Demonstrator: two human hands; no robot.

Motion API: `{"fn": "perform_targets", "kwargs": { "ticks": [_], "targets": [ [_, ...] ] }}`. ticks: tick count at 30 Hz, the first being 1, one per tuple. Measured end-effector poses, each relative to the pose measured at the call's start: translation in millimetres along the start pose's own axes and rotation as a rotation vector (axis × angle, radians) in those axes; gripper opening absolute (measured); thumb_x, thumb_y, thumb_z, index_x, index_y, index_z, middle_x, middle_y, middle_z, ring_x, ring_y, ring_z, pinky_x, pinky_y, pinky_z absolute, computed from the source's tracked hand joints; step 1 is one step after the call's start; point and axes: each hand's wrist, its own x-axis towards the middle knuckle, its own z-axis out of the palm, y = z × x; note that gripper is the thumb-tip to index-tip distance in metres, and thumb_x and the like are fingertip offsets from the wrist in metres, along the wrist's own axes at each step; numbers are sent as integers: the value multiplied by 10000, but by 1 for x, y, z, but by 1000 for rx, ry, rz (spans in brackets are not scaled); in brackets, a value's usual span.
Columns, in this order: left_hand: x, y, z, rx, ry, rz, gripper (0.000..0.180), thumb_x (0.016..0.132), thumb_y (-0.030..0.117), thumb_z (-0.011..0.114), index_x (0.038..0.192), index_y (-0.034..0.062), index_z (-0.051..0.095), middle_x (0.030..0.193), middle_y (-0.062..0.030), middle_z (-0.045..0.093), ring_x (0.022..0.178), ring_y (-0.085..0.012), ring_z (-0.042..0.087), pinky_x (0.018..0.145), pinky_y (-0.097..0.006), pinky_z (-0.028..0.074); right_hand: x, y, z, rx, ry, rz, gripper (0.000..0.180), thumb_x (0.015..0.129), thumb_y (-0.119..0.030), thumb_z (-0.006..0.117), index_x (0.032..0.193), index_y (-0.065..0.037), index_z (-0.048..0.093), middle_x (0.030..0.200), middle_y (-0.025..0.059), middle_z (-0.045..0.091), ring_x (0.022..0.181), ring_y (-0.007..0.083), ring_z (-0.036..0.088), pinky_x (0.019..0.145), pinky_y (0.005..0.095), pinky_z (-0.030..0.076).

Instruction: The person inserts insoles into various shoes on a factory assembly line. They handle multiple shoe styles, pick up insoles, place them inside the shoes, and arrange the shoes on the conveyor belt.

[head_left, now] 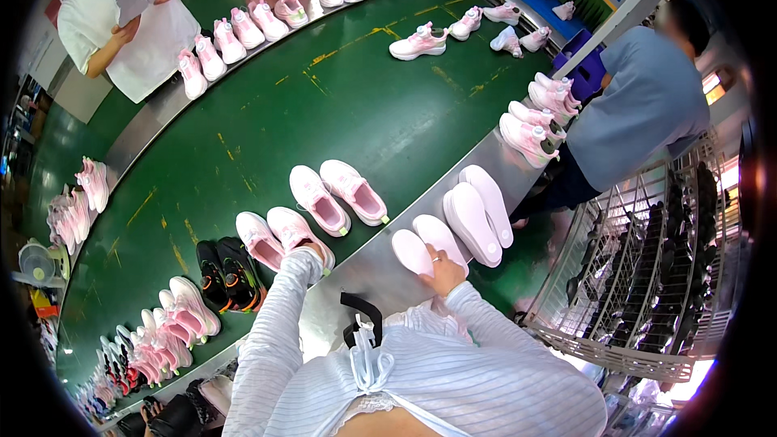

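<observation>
Along the near edge of the green conveyor belt (324, 113), on the metal rim (364, 267) that borders it, the right hand (445, 269) rests on a pair of pale pink soles (426, 244) lying bottom-up, fingers curled over the heel end of the one nearer the belt and closed on it. The left hand (312, 255) reaches just over that rim onto the belt and touches the heel of a pink sneaker (295, 231) standing beside its mate; the sleeve hides the fingers, so I cannot tell whether they grip it or only lie on it. Further along the rim from the hand lies a larger pair of soles (479, 209). Further in on the belt stands a second pink pair (340, 193), and beyond the belt two people handle more pink shoes. If the belt runs, the touched sneaker could slide from under a loose hand, and the sole at the rim's edge could be nudged off.
</observation>
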Motion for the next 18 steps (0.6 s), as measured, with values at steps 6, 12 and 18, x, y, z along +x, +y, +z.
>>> {"fn": "perform_targets", "kwargs": {
  "ticks": [6, 12, 18],
  "targets": [
    [-15, -48, -40, 419, -428, 167, 226, 770, 200, 483, 960, 140, 590, 1005, -37, 571, 922, -197, 547, 811, -320, 416, 10, -5, 33, -204, -18, -152, 746, 658, -349, 628, 1261, -111, 259, 955, 130, 513, 702, 290, 575, 616, 388, 463],
    [-62, -4, -72, -885, 495, 310, 462, 683, 140, 587, 1111, 29, 451, 1010, -151, 541, 969, -283, 508, 847, -330, 399, -5, 0, 3, -98, -11, -106, 614, 739, -335, 540, 1256, -124, 284, 980, 136, 510, 727, 293, 567, 606, 387, 454],
    [21, 19, -40, -1124, 903, 424, 391, 789, 243, 512, 1082, -11, 464, 1124, -205, 458, 1050, -330, 434, 910, -339, 328, 22, -82, -40, -53, 190, -517, 273, 727, -278, 543, 966, -148, 541, 862, 97, 517, 640, 266, 569, 516, 379, 456]
  ]
}}
